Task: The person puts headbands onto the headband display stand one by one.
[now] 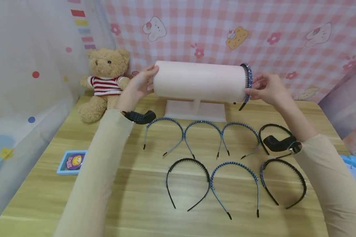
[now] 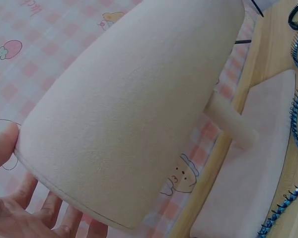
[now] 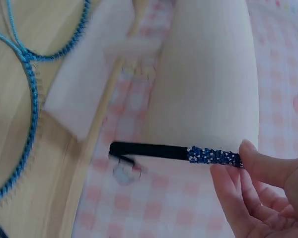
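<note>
The right hand (image 1: 270,87) pinches with its fingers a glittering blue headband (image 1: 249,79), which stands at the right end of the white roll (image 1: 200,80), while the left hand (image 1: 137,84) holds the left rim of this roll with fingers spread. Below, I see its base (image 1: 195,110) on the counter (image 1: 136,197), then seven other headbands (image 1: 233,163) in two rows, and a teddy bear (image 1: 108,86) at left.

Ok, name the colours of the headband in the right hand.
The headband: black and glittery blue, clearest in the right wrist view.
</note>
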A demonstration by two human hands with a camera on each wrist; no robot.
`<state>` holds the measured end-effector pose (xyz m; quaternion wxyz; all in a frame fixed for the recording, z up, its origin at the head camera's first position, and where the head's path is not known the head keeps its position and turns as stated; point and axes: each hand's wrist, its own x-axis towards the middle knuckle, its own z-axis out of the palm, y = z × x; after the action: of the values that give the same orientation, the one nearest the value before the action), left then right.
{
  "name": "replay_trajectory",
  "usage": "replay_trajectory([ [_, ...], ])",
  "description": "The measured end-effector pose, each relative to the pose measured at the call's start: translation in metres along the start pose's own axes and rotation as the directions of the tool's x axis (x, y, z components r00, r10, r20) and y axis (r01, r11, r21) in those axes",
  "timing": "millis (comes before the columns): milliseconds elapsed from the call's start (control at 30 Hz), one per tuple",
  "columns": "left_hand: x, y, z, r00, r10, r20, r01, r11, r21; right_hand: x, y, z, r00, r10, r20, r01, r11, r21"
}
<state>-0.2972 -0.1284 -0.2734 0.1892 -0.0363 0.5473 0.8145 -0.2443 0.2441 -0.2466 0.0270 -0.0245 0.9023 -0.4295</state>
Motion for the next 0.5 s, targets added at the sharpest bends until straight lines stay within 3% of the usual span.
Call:
replay_trajectory([
  [100, -0.001, -0.003, -0.002, 1.000, 0.001, -0.005, -0.001, 1.000, -0.002, 0.000, -0.007, 0.010, 0.997, -0.073, -0.012, 0.072, 0.994, -0.079],
  [267, 0.001, -0.003, -0.003, 1.000, -0.004, -0.006, 0.004, 1.000, -0.006, 0.004, -0.010, 0.012, 0.992, -0.110, -0.056, 0.091, 0.960, -0.264],
  [333, 0.001, -0.002, -0.003, 1.000, -0.006, -0.010, 0.006, 1.000, -0.010, 0.009, -0.008, 0.010, 0.987, -0.160, -0.026, 0.143, 0.935, -0.324],
  [400, 0.002, -0.002, -0.003, 1.000, -0.015, -0.021, 0.015, 1.000, 0.007, 0.016, -0.004, 0.007, 0.975, -0.221, 0.040, 0.222, 0.923, -0.314],
  [500, 0.001, -0.001, -0.002, 0.999, -0.030, -0.032, 0.031, 0.999, 0.040, 0.026, 0.000, 0.006, 0.928, -0.343, 0.146, 0.372, 0.885, -0.280],
])
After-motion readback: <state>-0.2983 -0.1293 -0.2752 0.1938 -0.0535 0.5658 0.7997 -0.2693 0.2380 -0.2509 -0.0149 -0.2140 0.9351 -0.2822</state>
